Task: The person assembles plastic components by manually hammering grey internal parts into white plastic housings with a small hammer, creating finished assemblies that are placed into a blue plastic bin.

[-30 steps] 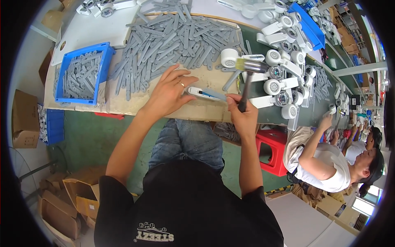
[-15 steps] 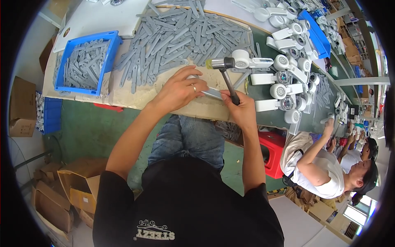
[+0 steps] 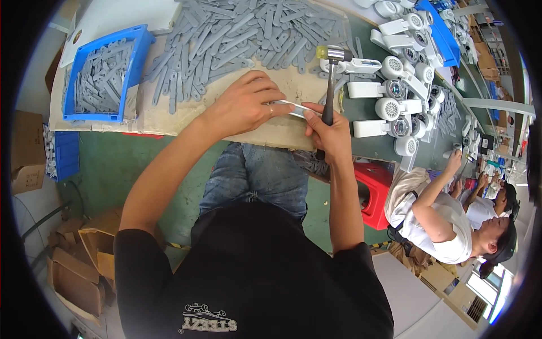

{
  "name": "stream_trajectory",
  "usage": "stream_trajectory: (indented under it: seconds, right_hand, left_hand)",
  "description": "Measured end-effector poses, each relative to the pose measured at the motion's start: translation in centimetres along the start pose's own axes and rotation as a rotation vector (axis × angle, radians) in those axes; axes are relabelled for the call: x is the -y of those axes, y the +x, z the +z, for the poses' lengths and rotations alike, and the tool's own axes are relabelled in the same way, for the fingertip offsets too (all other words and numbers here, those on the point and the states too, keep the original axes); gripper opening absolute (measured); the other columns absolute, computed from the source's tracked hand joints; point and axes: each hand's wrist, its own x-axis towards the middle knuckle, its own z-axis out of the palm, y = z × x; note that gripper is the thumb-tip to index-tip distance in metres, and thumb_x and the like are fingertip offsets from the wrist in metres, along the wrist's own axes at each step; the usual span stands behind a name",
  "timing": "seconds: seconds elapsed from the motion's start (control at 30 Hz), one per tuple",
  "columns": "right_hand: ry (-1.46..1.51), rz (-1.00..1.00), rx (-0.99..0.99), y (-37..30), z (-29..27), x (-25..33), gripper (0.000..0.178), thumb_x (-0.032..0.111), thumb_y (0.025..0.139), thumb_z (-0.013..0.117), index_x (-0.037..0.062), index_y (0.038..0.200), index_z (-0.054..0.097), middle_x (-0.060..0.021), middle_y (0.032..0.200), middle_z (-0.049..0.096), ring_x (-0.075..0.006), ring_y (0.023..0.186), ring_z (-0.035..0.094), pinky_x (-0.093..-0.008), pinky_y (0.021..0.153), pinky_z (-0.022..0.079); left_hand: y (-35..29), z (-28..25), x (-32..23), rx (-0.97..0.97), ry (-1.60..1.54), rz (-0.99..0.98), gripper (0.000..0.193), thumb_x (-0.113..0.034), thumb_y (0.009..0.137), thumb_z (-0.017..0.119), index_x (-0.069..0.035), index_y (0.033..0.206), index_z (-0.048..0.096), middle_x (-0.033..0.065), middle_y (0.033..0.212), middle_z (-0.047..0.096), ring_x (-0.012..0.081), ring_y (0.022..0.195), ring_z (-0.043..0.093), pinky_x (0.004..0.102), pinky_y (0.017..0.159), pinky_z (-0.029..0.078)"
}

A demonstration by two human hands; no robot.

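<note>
My left hand (image 3: 252,104) is closed round a long, narrow white piece (image 3: 296,108), whose other end lies under its fingers. At the piece's right end, the thumb and fingers of my right hand (image 3: 329,131) pinch it. That same hand also grips a small hammer (image 3: 331,85) by its black handle. The hammer stands upright, its metal head with one yellowish face pointing away from me. Beyond my hands lies a wide heap of flat grey strips (image 3: 226,42). White handheld fans (image 3: 389,107) with round grilled heads are stacked to the right.
A blue bin (image 3: 107,73) of grey strips stands at the left on the cardboard-covered table (image 3: 186,118). Beside a red stool (image 3: 372,195) at the right, a co-worker in a white shirt (image 3: 437,217) reaches over the same bench. Open cardboard boxes (image 3: 76,277) sit on the floor at left.
Both hands have shifted slightly against the table, and the hammer head has swung right and away from me. More of the white piece's right end shows between my hands.
</note>
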Motion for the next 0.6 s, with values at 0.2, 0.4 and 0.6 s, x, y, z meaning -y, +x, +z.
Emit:
stream_trajectory:
  seconds: [0.2,0.4,0.6]
  right_hand:
    - [-0.094,-0.074,-0.102,-1.4,0.7,-0.6,0.031,0.017,0.098,0.07,0.002,0.125,0.07,0.0,0.07,0.064,-0.0032,0.057,0.046,-0.0226,0.051,0.035]
    - [-0.569,-0.241,-0.343,-9.8,-1.4,-1.1,0.042,0.013,0.107,0.049,0.0028,0.147,0.053,-0.0127,0.1,0.068,-0.0163,0.083,0.063,-0.0304,0.079,0.051]
    - [-0.788,-0.503,-0.411,-11.9,-0.8,-4.5,0.04,0.01,0.106,0.051,0.0029,0.145,0.054,-0.0248,0.122,0.069,-0.0345,0.098,0.071,-0.0356,0.083,0.054]
  left_hand:
    - [0.7,1.1,0.5,0.095,0.05,0.059,0.032,-0.016,0.088,0.068,-0.03,0.115,0.078,-0.0029,0.1,0.074,0.016,0.093,0.068,0.0347,0.099,0.045]
    - [0.5,0.8,0.1,0.102,0.076,0.029,0.03,-0.017,0.09,0.067,-0.029,0.115,0.079,-0.0022,0.104,0.075,0.0148,0.093,0.069,0.0351,0.099,0.045]
    - [0.9,1.0,0.2,0.111,0.09,0.057,0.029,-0.019,0.091,0.068,-0.028,0.116,0.079,-0.0023,0.103,0.075,0.0145,0.092,0.069,0.0357,0.101,0.044]
